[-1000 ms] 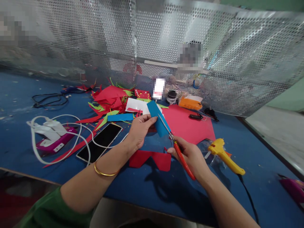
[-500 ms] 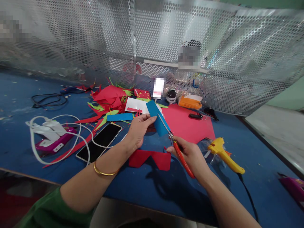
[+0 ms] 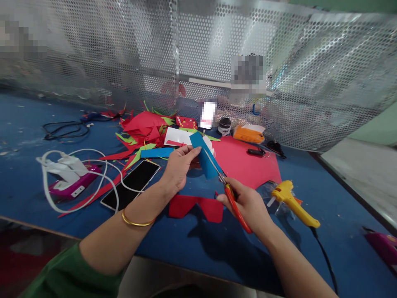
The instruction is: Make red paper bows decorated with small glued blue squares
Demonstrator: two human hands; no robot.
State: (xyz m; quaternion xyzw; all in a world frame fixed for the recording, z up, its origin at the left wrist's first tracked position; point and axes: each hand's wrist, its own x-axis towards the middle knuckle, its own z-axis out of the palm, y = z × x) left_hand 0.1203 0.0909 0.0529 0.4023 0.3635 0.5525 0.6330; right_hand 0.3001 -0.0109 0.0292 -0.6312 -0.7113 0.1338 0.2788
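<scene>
A blue paper piece (image 3: 208, 164) is pinched between the thumb and fingers of my left hand (image 3: 181, 165). My right hand (image 3: 243, 203) is wrapped round the red and yellow handles of a pair of scissors (image 3: 238, 210), whose blades lie along the blue paper near its right edge. Beneath and between my hands, a red paper shape (image 3: 196, 207) with angular notches rests on the blue table (image 3: 173, 252). A second blue strip (image 3: 156, 152) lies to the left of my left hand.
Left of my hands are a dark phone (image 3: 132, 184), a purple power strip (image 3: 76, 186) with white cables and red and green scraps (image 3: 144, 126). Red paper (image 3: 248, 165) lies behind; a yellow glue gun (image 3: 293, 203) is at the right. Perforated metal (image 3: 124, 54) stands behind.
My left thumb has shifted slightly left and up on the blue paper. The scissor blades look closer together along the paper. The red shape has stayed put.
</scene>
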